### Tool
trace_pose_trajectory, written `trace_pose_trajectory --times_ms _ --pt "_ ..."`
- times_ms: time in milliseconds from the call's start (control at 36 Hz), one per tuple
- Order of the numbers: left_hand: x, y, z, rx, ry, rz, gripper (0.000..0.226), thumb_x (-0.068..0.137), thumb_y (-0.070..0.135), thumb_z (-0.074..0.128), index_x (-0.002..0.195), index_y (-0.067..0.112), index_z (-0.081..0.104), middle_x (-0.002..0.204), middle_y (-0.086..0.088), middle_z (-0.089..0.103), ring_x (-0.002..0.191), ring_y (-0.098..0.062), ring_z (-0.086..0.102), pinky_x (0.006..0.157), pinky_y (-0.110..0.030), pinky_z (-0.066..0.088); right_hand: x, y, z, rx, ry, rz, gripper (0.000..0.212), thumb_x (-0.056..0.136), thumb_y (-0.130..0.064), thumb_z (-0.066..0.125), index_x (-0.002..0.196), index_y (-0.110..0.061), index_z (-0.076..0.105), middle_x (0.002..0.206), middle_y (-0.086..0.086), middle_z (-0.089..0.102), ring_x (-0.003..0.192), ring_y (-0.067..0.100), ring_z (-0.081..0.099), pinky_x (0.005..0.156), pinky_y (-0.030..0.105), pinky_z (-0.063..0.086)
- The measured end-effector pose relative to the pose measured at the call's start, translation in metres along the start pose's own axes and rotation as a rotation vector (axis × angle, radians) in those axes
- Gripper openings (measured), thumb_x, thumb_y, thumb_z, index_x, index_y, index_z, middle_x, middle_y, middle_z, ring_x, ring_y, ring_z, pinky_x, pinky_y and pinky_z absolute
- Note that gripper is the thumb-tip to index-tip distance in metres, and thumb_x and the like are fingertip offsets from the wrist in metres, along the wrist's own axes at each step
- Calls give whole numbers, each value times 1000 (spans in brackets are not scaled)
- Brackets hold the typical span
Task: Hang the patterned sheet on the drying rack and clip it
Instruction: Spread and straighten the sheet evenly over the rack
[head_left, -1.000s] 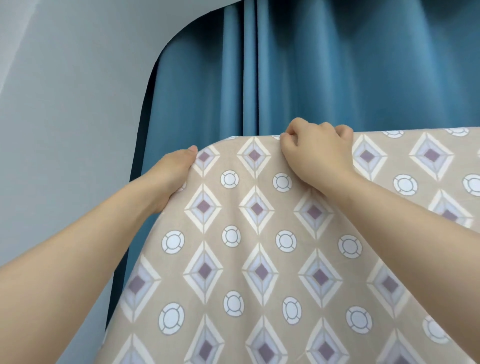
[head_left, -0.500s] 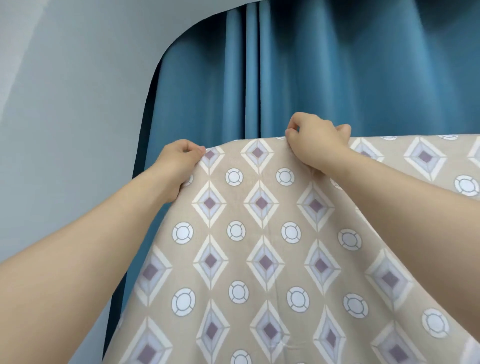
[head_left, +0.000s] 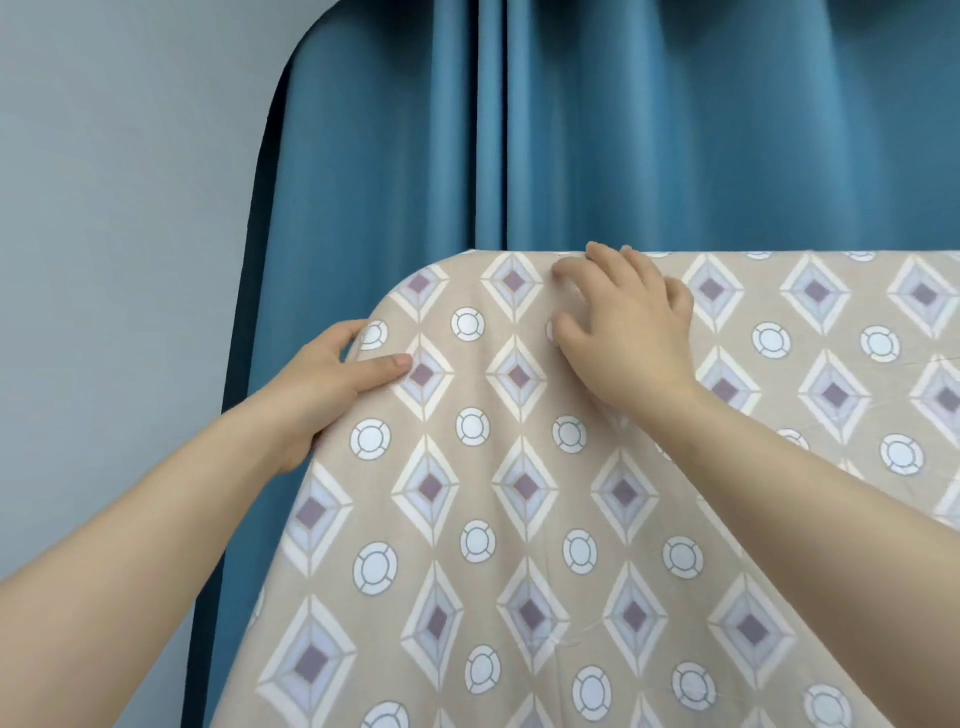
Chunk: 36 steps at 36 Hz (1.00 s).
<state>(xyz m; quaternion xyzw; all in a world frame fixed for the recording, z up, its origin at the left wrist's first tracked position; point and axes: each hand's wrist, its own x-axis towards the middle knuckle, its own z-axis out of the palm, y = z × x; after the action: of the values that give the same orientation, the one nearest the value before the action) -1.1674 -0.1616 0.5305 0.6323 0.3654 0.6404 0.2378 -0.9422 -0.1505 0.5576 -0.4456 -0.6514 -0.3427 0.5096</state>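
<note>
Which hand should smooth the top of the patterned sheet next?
Probably the right hand: it lies loose on the top fold of the beige diamond-patterned sheet, while the left hand pinches its side edge.

Both bare forearms reach up and forward, the left from the lower left, the right from the lower right. The left hand (head_left: 332, 379) grips the side edge of the patterned sheet (head_left: 519, 519), thumb lying flat across the front, fingers curled round behind. The right hand (head_left: 631, 338) lies palm down near the top edge, fingers spread and lightly bent, slightly blurred.
</note>
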Motion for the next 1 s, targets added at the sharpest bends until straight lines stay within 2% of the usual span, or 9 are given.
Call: trace_pose_trajectory --times_ms 167,278,417,556,667,806,861,944,1000 --pt "-38 -25 2 43 42 -17 28 79 20 70 100 29 54 94 5 69 71 -13 69 58 -28 50 -39 1 8 102 -1 41 44 88 -25 37 131 -29 46 140 -10 40 133 13 25 103 30 9" --pt "-74 -41 5 42 78 -32 49 74 16 76 114 28 50 100 8 67 81 -14 69 66 -32 52 -77 0 13 150 -30 41 54 77 -31 30 128 -30 48 137 -12 43 132 11 28 99 26 7" --pt "-116 -62 7 116 145 -109 73 45 44 79 112 35 52 99 9 70 85 -18 70 73 -43 55 -134 8 22 199 -75 43 51 76 -35 29 117 -27 57 127 -9 55 124 16 43 98 28 12" --pt "-153 -85 12 105 234 -184 45 71 12 79 101 35 53 104 3 66 90 -21 66 70 -36 50 -193 20 33 222 -95 36 37 70 -30 42 104 -31 56 110 -7 65 109 11 41 91 32 22" --pt "-185 -95 11 162 247 -310 66 60 18 86 116 22 52 91 0 71 83 -22 67 69 -36 50 -232 27 37 221 -143 24 35 68 -32 42 102 -37 49 106 -11 66 106 10 42 89 30 25" --pt "-219 -105 -4 293 142 -545 84 25 35 80 104 25 56 92 1 72 80 -17 69 63 -27 48 -268 28 39 248 -219 31 35 67 -33 42 102 -37 48 104 -12 66 104 9 43 86 29 25" --pt "-235 -114 -12 289 140 -636 70 37 27 83 103 17 61 85 -3 75 76 -21 71 64 -31 51 -282 27 40 250 -252 47 35 67 -34 41 101 -38 47 103 -12 67 103 8 42 86 28 25" --pt "-257 -129 -21 246 142 -728 45 60 9 85 101 9 66 88 -10 74 84 -32 70 80 -45 53 -299 21 40 266 -324 66 39 62 -33 39 100 -40 45 101 -13 66 102 7 42 85 30 26" --pt "-266 -135 -24 262 118 -740 37 61 8 84 96 7 70 88 -11 74 87 -32 69 83 -44 52 -308 15 38 261 -372 82 40 61 -35 39 100 -40 45 101 -15 66 101 7 42 83 29 25"
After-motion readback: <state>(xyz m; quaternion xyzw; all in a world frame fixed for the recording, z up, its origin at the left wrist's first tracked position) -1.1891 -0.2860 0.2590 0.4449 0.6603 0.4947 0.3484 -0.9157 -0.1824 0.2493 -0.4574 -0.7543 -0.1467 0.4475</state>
